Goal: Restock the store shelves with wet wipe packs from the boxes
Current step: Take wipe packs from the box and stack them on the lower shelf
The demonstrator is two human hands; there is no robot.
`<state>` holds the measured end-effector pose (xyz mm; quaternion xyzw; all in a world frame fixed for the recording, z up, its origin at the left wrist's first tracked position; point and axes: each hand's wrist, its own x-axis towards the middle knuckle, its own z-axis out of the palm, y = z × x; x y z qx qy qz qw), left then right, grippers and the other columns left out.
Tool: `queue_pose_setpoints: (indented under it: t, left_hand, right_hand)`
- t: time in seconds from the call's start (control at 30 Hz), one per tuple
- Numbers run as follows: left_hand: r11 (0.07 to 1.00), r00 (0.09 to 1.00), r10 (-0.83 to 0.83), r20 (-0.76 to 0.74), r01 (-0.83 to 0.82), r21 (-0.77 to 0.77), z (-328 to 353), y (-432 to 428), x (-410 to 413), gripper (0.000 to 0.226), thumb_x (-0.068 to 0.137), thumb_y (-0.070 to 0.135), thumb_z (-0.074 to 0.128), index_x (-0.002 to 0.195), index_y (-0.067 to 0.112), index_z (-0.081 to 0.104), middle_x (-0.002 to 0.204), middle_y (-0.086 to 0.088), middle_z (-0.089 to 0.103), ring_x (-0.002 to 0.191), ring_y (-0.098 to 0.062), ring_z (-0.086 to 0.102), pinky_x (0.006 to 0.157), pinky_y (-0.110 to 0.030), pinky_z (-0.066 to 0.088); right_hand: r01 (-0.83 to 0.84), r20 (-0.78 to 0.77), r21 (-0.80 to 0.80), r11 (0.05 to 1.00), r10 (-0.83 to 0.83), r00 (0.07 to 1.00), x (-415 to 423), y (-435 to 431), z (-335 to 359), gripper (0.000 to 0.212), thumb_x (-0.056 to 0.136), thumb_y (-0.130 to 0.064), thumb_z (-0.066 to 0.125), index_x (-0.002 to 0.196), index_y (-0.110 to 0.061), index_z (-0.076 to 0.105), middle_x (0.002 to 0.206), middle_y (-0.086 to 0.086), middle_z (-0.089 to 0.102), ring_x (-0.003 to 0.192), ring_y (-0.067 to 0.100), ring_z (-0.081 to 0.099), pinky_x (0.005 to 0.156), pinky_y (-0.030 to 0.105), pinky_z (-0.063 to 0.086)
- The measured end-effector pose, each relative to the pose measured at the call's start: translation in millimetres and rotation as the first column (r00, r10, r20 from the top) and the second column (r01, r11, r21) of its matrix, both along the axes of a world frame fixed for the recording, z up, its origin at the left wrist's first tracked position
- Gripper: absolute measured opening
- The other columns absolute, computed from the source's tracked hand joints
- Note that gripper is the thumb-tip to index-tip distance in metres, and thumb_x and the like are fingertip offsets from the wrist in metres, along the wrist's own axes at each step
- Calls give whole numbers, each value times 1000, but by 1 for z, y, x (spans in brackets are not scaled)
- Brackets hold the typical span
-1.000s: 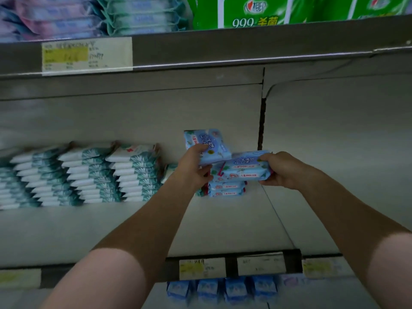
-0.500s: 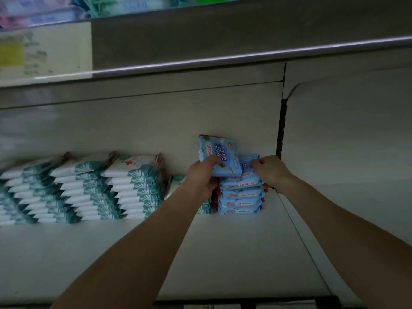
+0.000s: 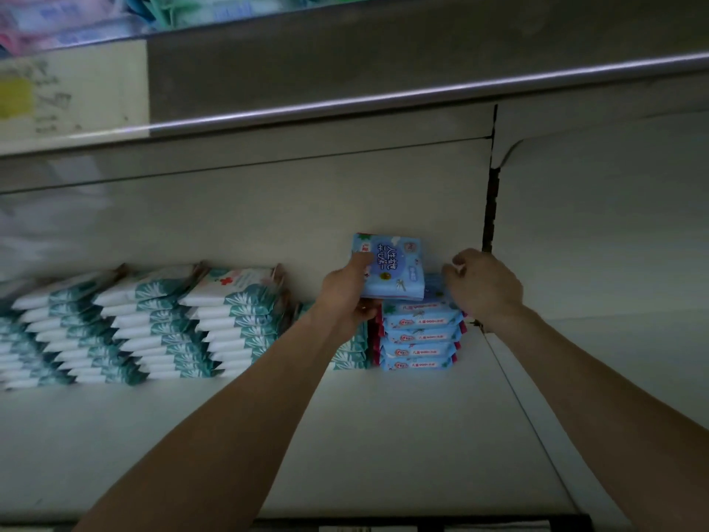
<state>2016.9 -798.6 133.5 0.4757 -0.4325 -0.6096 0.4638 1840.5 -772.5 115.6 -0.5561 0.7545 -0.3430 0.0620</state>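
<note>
My left hand (image 3: pixel 347 297) grips a light blue wet wipe pack (image 3: pixel 391 268) by its left edge and holds it upright above a stack of blue wipe packs (image 3: pixel 420 337) at the back of the shelf (image 3: pixel 403 435). My right hand (image 3: pixel 485 286) hovers just right of the stack's top with its fingers curled; I cannot see anything held in it. The top pack of the stack is partly hidden behind the raised pack and my right hand.
Several stacks of white and teal wipe packs (image 3: pixel 153 324) fill the left of the shelf. A dark vertical seam (image 3: pixel 489 209) splits the back wall. The upper shelf's metal rail (image 3: pixel 422 94) and a price label (image 3: pixel 69 90) hang overhead.
My right hand laid its blue pack on the stack and has lifted off it to the right. My left hand keeps its pack upright above the stack. The camera moved closer.
</note>
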Motion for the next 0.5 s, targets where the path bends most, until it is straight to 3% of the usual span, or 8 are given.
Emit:
queue_pose_setpoints:
  t: [0.07, 0.13, 0.17, 0.23, 0.3, 0.37, 0.5]
  left_hand:
    - [999, 997, -44, -56, 45, 17, 4, 5, -3, 21, 95, 29, 52, 86, 13, 62, 78, -8, 64, 60, -18, 57, 54, -26, 45]
    - [987, 984, -151, -95, 155, 36, 6, 9, -8, 27, 98, 31, 47, 97, 11, 65, 92, -12, 70, 76, -23, 67, 66, -33, 54]
    - [974, 971, -217, -100, 223, 50, 7, 11, -10, 33, 98, 34, 44, 105, 11, 66, 99, -12, 71, 85, -25, 69, 72, -35, 56]
    - [953, 955, -289, -74, 294, 78, 11, 12, -12, 42, 96, 42, 42, 112, 11, 65, 105, -11, 72, 94, -25, 69, 77, -35, 56]
    - [960, 965, -261, -27, 262, 103, 17, 12, -12, 36, 95, 41, 48, 101, 10, 65, 89, -10, 74, 79, -23, 69, 65, -32, 56]
    - [967, 968, -245, 48, 239, 92, 19, 12, -11, 19, 96, 24, 54, 92, 8, 62, 79, -10, 72, 67, -21, 68, 56, -32, 58]
    - [986, 985, -159, 68, 155, 59, 19, 11, -15, 8, 95, 1, 52, 91, 0, 59, 87, -18, 67, 71, -27, 67, 54, -38, 60]
  right_hand:
    - [-140, 349, -32, 990, 142, 926, 2, 10, 18, 36, 96, -42, 49, 102, -10, 65, 101, 9, 68, 93, 27, 65, 76, 32, 49]
    - [-347, 672, 51, 936, 225, 706, 5, 21, 29, 28, 94, -39, 55, 99, -14, 65, 93, 7, 71, 82, 21, 68, 65, 28, 54]
    - [-419, 743, 72, 905, 232, 628, 3, 25, 30, 21, 94, -33, 57, 103, -15, 65, 93, 6, 72, 81, 19, 68, 62, 26, 54]
    - [-489, 800, 84, 868, 233, 553, -9, 27, 28, 16, 95, -22, 54, 108, -18, 63, 96, 4, 70, 81, 17, 66, 61, 26, 54]
    - [-507, 814, 114, 855, 212, 541, -21, 28, 27, 19, 95, -21, 54, 110, -18, 64, 99, 4, 70, 82, 17, 64, 63, 26, 52]
    - [-464, 828, 110, 879, 177, 532, -28, 28, 26, 24, 93, -24, 58, 112, -11, 65, 96, 6, 72, 81, 19, 66, 69, 30, 55]
    - [-413, 863, 77, 908, 146, 483, -28, 28, 29, 28, 90, -28, 63, 110, -8, 65, 98, 9, 73, 80, 19, 70, 65, 31, 57]
